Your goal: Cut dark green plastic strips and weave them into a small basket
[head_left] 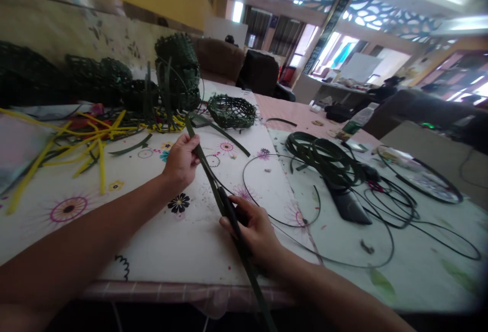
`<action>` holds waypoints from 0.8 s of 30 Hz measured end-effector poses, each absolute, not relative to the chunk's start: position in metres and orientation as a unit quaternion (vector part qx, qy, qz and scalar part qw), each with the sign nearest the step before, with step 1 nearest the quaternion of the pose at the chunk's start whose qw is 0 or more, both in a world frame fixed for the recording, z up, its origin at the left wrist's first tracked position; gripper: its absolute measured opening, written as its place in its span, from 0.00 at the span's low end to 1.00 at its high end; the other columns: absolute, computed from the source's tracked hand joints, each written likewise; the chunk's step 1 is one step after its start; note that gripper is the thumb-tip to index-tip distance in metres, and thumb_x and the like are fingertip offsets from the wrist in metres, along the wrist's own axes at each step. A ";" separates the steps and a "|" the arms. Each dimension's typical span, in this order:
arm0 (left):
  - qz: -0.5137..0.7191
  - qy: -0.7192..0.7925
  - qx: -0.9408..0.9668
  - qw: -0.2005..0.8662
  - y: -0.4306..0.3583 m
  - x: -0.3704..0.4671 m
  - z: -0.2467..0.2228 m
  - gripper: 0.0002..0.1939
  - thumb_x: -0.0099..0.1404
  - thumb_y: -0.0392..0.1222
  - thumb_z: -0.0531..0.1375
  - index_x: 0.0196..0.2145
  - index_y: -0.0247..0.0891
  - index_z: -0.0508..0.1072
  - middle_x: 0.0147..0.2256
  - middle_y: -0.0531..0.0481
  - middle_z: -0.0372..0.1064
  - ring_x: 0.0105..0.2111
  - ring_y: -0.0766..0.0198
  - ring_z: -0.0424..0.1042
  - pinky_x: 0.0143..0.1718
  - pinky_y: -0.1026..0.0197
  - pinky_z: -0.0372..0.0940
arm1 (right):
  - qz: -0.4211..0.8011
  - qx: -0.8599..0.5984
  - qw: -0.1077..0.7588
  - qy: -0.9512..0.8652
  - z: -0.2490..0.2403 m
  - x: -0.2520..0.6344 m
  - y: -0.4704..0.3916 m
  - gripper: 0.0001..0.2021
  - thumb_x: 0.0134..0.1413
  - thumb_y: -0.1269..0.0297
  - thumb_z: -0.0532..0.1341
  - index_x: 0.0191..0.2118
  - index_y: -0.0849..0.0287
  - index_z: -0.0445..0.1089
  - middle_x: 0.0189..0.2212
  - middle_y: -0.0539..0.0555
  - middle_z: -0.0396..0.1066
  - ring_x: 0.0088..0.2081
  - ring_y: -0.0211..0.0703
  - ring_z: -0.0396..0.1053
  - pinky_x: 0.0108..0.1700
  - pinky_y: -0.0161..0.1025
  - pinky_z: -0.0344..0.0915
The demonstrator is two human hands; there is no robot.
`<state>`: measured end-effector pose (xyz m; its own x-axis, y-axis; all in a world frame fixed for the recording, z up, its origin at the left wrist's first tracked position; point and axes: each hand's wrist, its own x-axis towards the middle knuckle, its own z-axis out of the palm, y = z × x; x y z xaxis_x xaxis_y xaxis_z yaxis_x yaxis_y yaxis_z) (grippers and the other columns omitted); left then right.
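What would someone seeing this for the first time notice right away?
Probably the two hands in the middle: the left hand grips a long dark green strip, and the right hand holds a black tool against it. Next, the bright yellow strips spread over the left side of the table, with dark woven baskets behind them. To the right lies a big coil of green strip.

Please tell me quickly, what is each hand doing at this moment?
Left hand: closed on the dark green strip.
Right hand: closed around a black-handled tool, against the same strip.
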<state>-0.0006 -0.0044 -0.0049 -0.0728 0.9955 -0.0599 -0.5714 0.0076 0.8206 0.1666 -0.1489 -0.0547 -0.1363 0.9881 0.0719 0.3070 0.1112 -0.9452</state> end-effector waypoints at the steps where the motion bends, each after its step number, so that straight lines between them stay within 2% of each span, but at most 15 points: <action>1: 0.637 0.359 0.303 0.612 -0.008 0.002 -0.005 0.15 0.68 0.29 0.56 0.24 0.37 0.58 0.15 0.60 0.52 0.12 0.76 0.48 0.12 0.72 0.43 | 0.420 -0.518 0.407 -0.624 -0.054 0.167 -0.149 0.17 0.53 0.58 0.68 0.47 0.61 0.74 0.25 0.47 0.65 0.27 0.35 0.60 0.29 0.33 0.56; 8: 0.646 0.353 0.311 0.602 -0.016 0.005 -0.005 0.16 0.68 0.29 0.56 0.24 0.37 0.58 0.15 0.61 0.52 0.13 0.76 0.49 0.13 0.72 0.44 | 0.434 -0.506 0.422 -0.614 -0.053 0.166 -0.150 0.16 0.53 0.57 0.68 0.45 0.60 0.73 0.26 0.46 0.64 0.28 0.35 0.59 0.29 0.32 0.56; 14: 0.646 0.353 0.299 0.607 -0.013 0.003 -0.006 0.16 0.66 0.29 0.57 0.23 0.37 0.58 0.15 0.60 0.53 0.12 0.76 0.49 0.13 0.71 0.45 | 0.463 -0.488 0.411 -0.615 -0.047 0.166 -0.151 0.11 0.55 0.57 0.66 0.36 0.60 0.70 0.24 0.45 0.56 0.26 0.34 0.53 0.27 0.33 0.52; 17: 0.644 0.362 0.292 0.607 -0.006 -0.001 -0.005 0.15 0.67 0.32 0.57 0.23 0.36 0.61 0.15 0.59 0.54 0.12 0.76 0.49 0.12 0.71 0.44 | 0.474 -0.481 0.405 -0.617 -0.046 0.167 -0.151 0.10 0.56 0.58 0.66 0.34 0.60 0.70 0.24 0.45 0.54 0.27 0.34 0.51 0.27 0.33 0.51; 20: 0.656 0.358 0.282 0.601 0.000 -0.005 -0.005 0.14 0.66 0.31 0.57 0.23 0.36 0.60 0.17 0.59 0.55 0.14 0.76 0.52 0.12 0.72 0.44 | 0.478 -0.484 0.405 -0.611 -0.048 0.167 -0.150 0.12 0.56 0.57 0.66 0.37 0.61 0.72 0.24 0.45 0.55 0.27 0.34 0.52 0.27 0.33 0.51; 24: 0.660 0.356 0.293 0.593 -0.005 -0.001 -0.003 0.15 0.67 0.30 0.57 0.24 0.37 0.58 0.17 0.59 0.53 0.14 0.75 0.51 0.13 0.72 0.44 | 0.451 -0.510 0.404 -0.611 -0.056 0.167 -0.149 0.17 0.52 0.56 0.68 0.45 0.60 0.74 0.25 0.47 0.63 0.27 0.36 0.58 0.28 0.34 0.55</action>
